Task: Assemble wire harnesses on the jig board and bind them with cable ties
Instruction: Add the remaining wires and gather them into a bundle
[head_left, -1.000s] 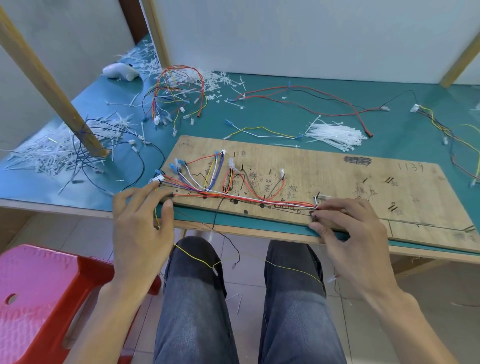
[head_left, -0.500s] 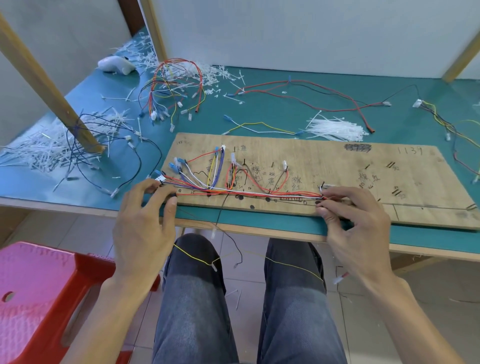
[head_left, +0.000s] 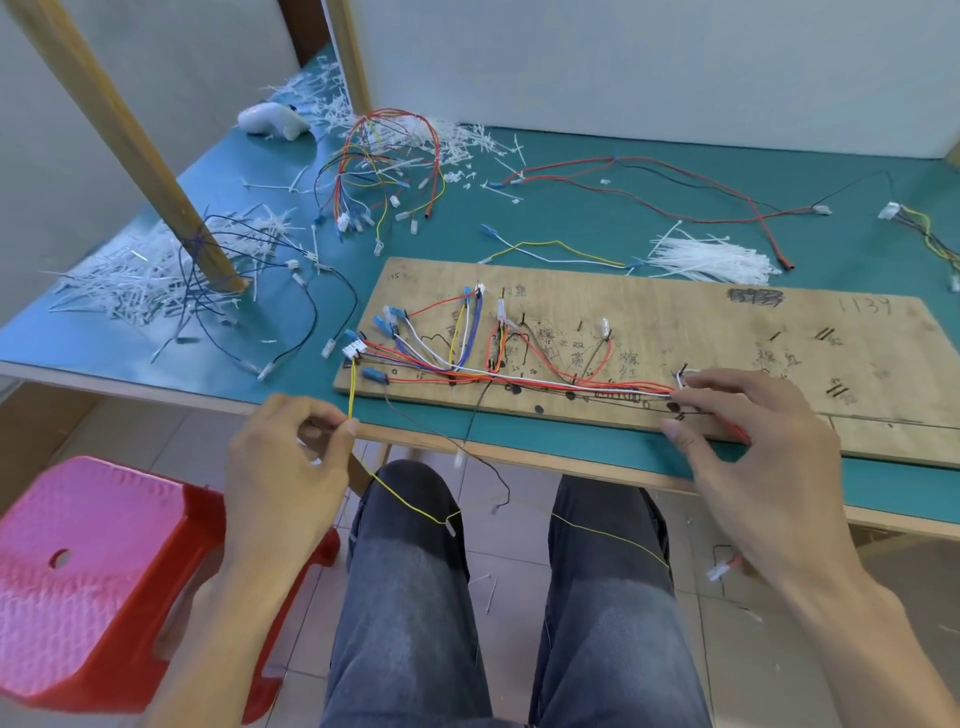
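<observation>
Head view: the left hand (head_left: 283, 467) hangs just off the near left corner of the long plywood jig board (head_left: 701, 332). Its grip is closed to a fingertip pinch on a thin yellow wire (head_left: 352, 387) that runs up to a white plastic connector (head_left: 355, 351) on the board's left end. The right hand (head_left: 748, 441) sits on the board's near edge, its grip curled over the right end of the bundle of red, white and black wires (head_left: 545, 382) laid along the board.

The likely trouble is a hard pull on the yellow wire, which could drag the connector off its place or slide the board. If the right hand eases off, the unbound bundle may spring loose from its pins. The slack trailing across the person's lap could snag on a knee.

The board lies on a teal surface (head_left: 571, 218). Behind the board is a loose sheaf of white cable ties (head_left: 711, 257). Beyond its left corner lie a looped harness of red and yellow wires (head_left: 389, 161) and a heap of cut white tie ends (head_left: 130, 286) around a slanted wooden post (head_left: 130, 140). A red plastic stool (head_left: 88, 571) stands on the tiled floor, below and left of the board.
</observation>
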